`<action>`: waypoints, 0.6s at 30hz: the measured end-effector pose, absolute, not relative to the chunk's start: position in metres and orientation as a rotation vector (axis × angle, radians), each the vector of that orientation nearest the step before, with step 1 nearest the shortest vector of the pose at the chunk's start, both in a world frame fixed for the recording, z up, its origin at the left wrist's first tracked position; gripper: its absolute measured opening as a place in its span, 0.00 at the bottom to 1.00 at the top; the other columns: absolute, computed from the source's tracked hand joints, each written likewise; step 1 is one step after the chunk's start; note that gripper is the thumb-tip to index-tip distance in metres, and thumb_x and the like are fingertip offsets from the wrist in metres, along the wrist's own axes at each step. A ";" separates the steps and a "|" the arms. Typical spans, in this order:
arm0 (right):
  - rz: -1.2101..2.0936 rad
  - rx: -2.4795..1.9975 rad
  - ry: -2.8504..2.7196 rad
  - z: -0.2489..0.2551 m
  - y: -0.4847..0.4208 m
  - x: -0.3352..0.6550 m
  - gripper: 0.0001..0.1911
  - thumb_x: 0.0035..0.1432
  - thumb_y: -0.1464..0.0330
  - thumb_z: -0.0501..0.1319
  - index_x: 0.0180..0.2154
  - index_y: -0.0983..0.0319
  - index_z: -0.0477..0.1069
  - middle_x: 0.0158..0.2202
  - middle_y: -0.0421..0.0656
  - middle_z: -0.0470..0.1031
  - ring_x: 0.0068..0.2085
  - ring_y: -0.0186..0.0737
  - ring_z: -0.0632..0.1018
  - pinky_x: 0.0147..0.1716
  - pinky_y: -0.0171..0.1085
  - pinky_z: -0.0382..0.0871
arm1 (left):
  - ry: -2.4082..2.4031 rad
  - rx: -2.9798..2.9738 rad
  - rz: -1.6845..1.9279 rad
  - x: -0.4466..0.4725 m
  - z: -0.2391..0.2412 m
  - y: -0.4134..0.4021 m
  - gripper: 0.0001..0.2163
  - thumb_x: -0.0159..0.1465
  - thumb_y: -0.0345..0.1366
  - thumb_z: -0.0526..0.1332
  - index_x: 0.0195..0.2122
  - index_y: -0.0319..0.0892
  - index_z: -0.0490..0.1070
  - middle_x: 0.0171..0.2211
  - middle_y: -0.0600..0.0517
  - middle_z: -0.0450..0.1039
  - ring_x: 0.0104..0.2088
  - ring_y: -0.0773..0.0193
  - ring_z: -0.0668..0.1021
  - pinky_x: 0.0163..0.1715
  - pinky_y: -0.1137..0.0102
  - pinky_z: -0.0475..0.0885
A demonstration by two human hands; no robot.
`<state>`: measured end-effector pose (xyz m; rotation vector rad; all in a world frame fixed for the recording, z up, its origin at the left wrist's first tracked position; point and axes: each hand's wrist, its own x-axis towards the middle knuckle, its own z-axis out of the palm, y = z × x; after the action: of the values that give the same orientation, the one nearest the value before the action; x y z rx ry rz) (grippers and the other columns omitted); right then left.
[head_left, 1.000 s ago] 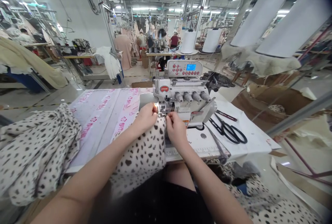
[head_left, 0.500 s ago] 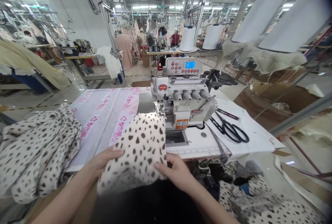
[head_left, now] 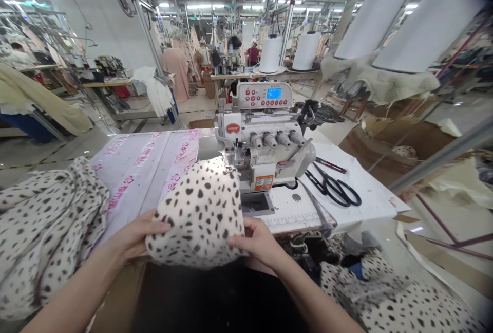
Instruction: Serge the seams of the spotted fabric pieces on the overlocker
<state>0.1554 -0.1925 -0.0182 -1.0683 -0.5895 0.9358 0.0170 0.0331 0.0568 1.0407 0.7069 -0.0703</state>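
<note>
The left hand (head_left: 134, 235) and the right hand (head_left: 258, 243) hold a bunched piece of cream fabric with dark spots (head_left: 198, 215) near its lower end, one on each side. The left hand is spread wide, its fingers stretched along the cloth's left edge, while the right hand closes more narrowly, its fingers curled against the lower right edge. The cloth lies straight ahead of both hands, its long axis running forward and slightly right, and its far end reaches the presser foot (head_left: 231, 160) of an overlock sewing machine (head_left: 262, 140). The right hand is the nearer to the machine; the left sits farther out. The machine stands on a white table (head_left: 292, 209), with black-handled scissors (head_left: 333, 191) to its right. A heap of the same spotted fabric (head_left: 42, 230) lies just beyond the left hand.
</note>
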 end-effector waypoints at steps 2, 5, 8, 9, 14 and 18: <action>0.952 -1.082 -0.607 -0.020 -0.192 0.155 0.17 0.41 0.65 0.70 0.36 0.61 0.74 0.35 0.42 0.76 0.39 0.42 0.75 0.41 0.40 0.68 | 0.731 1.049 -0.009 0.015 0.056 0.037 0.25 0.37 0.31 0.73 0.39 0.39 0.73 0.36 0.43 0.77 0.42 0.45 0.77 0.39 0.61 0.76; 0.927 -1.142 -0.642 -0.025 -0.191 0.153 0.17 0.42 0.62 0.70 0.35 0.62 0.75 0.35 0.42 0.76 0.39 0.44 0.75 0.40 0.41 0.68 | 0.835 1.053 0.121 0.018 0.064 0.039 0.22 0.38 0.34 0.73 0.37 0.40 0.74 0.32 0.45 0.78 0.38 0.46 0.78 0.35 0.63 0.77; 0.870 -1.207 -0.643 -0.027 -0.190 0.150 0.16 0.45 0.57 0.66 0.32 0.63 0.75 0.32 0.42 0.75 0.38 0.44 0.74 0.39 0.40 0.68 | 0.865 1.028 0.216 0.027 0.074 0.039 0.21 0.43 0.35 0.70 0.40 0.40 0.73 0.29 0.46 0.78 0.33 0.49 0.79 0.31 0.65 0.78; 0.856 -1.226 -0.635 -0.027 -0.190 0.149 0.17 0.47 0.55 0.65 0.31 0.63 0.75 0.31 0.42 0.75 0.37 0.44 0.74 0.38 0.40 0.68 | 0.861 1.021 0.240 0.031 0.077 0.038 0.20 0.45 0.34 0.69 0.40 0.39 0.72 0.28 0.47 0.78 0.32 0.51 0.79 0.30 0.65 0.78; 0.857 -1.210 -0.606 -0.023 -0.187 0.150 0.18 0.50 0.53 0.62 0.32 0.62 0.74 0.31 0.42 0.75 0.36 0.42 0.74 0.36 0.39 0.68 | 0.869 0.989 0.302 0.048 0.089 0.037 0.12 0.54 0.29 0.60 0.40 0.37 0.72 0.25 0.49 0.77 0.26 0.58 0.79 0.28 0.69 0.78; 0.866 -1.143 -0.593 -0.024 -0.182 0.151 0.18 0.43 0.59 0.68 0.36 0.62 0.74 0.36 0.43 0.76 0.39 0.43 0.75 0.39 0.41 0.69 | 0.842 1.000 0.303 0.057 0.097 0.040 0.08 0.56 0.29 0.58 0.37 0.36 0.72 0.25 0.49 0.77 0.25 0.60 0.78 0.26 0.70 0.77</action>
<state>0.1512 -0.1817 -0.0243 -1.1430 -0.5935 0.8657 0.0575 0.0400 0.0969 0.9998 0.8419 0.3034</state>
